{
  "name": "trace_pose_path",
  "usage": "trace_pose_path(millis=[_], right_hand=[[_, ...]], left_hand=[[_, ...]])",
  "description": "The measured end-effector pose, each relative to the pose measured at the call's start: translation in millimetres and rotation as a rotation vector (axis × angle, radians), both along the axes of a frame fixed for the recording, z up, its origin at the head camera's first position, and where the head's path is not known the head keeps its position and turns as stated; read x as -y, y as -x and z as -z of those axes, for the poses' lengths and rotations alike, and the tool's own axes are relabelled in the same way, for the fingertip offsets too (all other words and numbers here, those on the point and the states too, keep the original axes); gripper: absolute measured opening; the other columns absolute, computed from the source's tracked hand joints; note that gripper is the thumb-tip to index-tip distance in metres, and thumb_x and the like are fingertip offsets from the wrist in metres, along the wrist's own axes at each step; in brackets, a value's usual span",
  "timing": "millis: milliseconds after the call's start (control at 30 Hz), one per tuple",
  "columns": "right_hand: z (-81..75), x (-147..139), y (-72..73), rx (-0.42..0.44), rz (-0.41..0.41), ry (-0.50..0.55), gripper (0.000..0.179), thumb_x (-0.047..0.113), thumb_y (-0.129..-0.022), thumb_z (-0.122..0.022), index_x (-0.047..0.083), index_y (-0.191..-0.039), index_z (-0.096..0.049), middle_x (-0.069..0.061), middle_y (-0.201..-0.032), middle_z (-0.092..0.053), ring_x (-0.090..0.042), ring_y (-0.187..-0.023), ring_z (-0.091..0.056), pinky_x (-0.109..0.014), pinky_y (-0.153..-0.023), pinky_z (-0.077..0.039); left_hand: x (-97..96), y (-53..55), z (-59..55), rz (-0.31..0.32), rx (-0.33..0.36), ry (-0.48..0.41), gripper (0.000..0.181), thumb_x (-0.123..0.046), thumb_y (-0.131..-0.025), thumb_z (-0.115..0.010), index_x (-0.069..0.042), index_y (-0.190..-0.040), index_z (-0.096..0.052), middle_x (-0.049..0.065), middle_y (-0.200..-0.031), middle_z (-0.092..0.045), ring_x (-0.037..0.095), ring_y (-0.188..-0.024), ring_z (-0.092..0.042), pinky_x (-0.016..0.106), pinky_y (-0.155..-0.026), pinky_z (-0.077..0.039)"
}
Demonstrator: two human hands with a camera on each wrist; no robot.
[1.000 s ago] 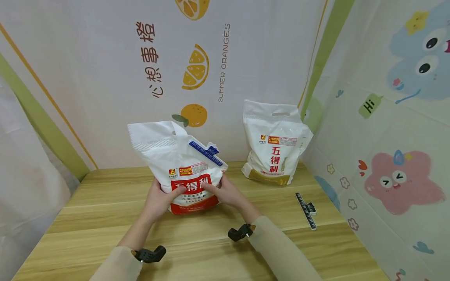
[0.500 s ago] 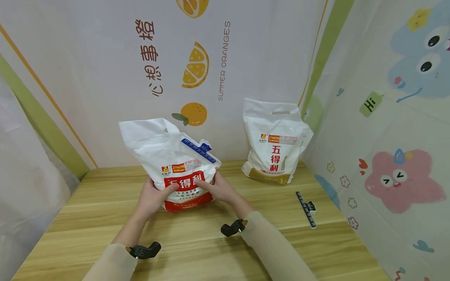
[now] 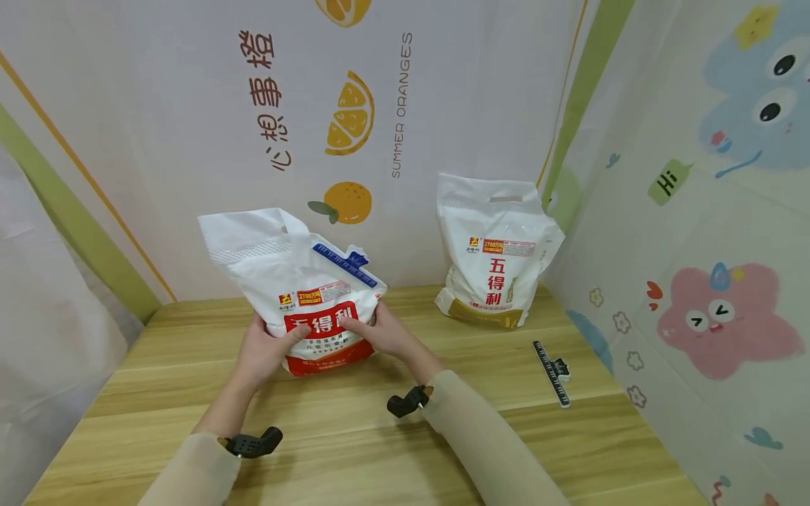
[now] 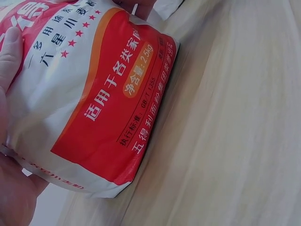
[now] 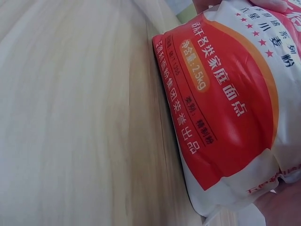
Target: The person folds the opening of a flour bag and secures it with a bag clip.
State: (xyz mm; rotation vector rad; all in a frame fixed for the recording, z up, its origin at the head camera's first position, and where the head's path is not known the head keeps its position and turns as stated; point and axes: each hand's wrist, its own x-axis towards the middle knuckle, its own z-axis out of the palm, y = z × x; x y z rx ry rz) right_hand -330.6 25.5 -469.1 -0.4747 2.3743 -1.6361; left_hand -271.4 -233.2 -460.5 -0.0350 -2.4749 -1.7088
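Between both hands is a white and red flour bag (image 3: 316, 302), tilted to the left, its handle flap folded at the top. A blue bag clip (image 3: 344, 265) is fastened along its upper right edge. My left hand (image 3: 262, 348) grips the bag's left side, thumb across the front. On the opposite side my right hand (image 3: 389, 330) holds it the same way, thumb on the red label. In the left wrist view the flour bag (image 4: 113, 99) has its bottom edge close over the table. The fingers behind the bag are mostly hidden.
A second flour bag (image 3: 496, 256), white with a gold base, stands upright at the back right. In front of it a black bag clip (image 3: 552, 374) lies on the wooden table (image 3: 354, 443). Printed curtains (image 3: 443, 105) rise behind the table and along the right side.
Both hands have moved the white and red flour bag to the left across the table, with the blue clip on it. The other bag and the black clip stay in place.
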Motion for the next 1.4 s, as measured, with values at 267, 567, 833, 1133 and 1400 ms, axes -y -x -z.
trace_pose_path(millis=[267, 567, 833, 1133, 1400], right_hand=[[-2.3, 12.8, 3.6, -0.007, -0.001, 0.041, 0.074, 0.059, -0.098, -0.078, 0.028, -0.158, -0.046, -0.002, -0.142, -0.072, -0.023, -0.126, -0.072, -0.055, -0.107, -0.061], [-10.4, 28.0, 3.9, -0.021, 0.095, -0.02, 0.082, 0.063, -0.094, -0.08, 0.024, -0.159, -0.047, -0.01, -0.156, -0.04, -0.03, -0.137, -0.055, -0.053, -0.11, -0.06], [-11.8, 44.2, 12.5, -0.053, 0.113, -0.086, 0.084, 0.064, -0.094, -0.079, 0.024, -0.16, -0.047, -0.008, -0.149, -0.044, -0.026, -0.139, -0.043, -0.049, -0.11, -0.059], [-14.5, 60.9, 16.8, -0.075, 0.123, -0.043, 0.085, 0.058, -0.094, -0.083, 0.025, -0.161, -0.043, -0.006, -0.148, -0.052, -0.024, -0.137, -0.056, -0.048, -0.109, -0.06], [-18.7, 76.8, 19.3, -0.051, 0.154, -0.037, 0.085, 0.055, -0.094, -0.084, 0.027, -0.161, -0.041, -0.003, -0.148, -0.062, -0.023, -0.132, -0.067, -0.048, -0.108, -0.061]], left_hand=[[12.0, 5.4, 1.0, -0.021, -0.008, 0.022, 0.086, -0.044, -0.101, -0.08, -0.011, -0.165, -0.032, 0.018, -0.155, -0.059, 0.028, -0.13, -0.065, 0.018, -0.092, -0.056], [25.8, 13.1, 2.7, -0.048, 0.009, 0.023, 0.087, -0.046, -0.102, -0.077, -0.013, -0.167, -0.03, 0.018, -0.159, -0.056, 0.033, -0.136, -0.062, 0.02, -0.094, -0.056], [36.8, 11.8, 0.5, -0.068, 0.039, -0.011, 0.09, -0.045, -0.103, -0.077, -0.012, -0.169, -0.026, 0.018, -0.164, -0.051, 0.034, -0.141, -0.058, 0.013, -0.091, -0.054], [47.1, 8.0, -2.6, -0.121, 0.058, 0.009, 0.094, -0.055, -0.101, -0.076, -0.012, -0.168, -0.027, 0.019, -0.164, -0.051, 0.035, -0.141, -0.058, 0.03, -0.102, -0.059], [55.1, 9.9, -1.7, -0.138, 0.053, 0.002, 0.095, -0.056, -0.1, -0.076, -0.013, -0.169, -0.026, 0.019, -0.165, -0.05, 0.038, -0.143, -0.058, 0.051, -0.113, -0.056]])
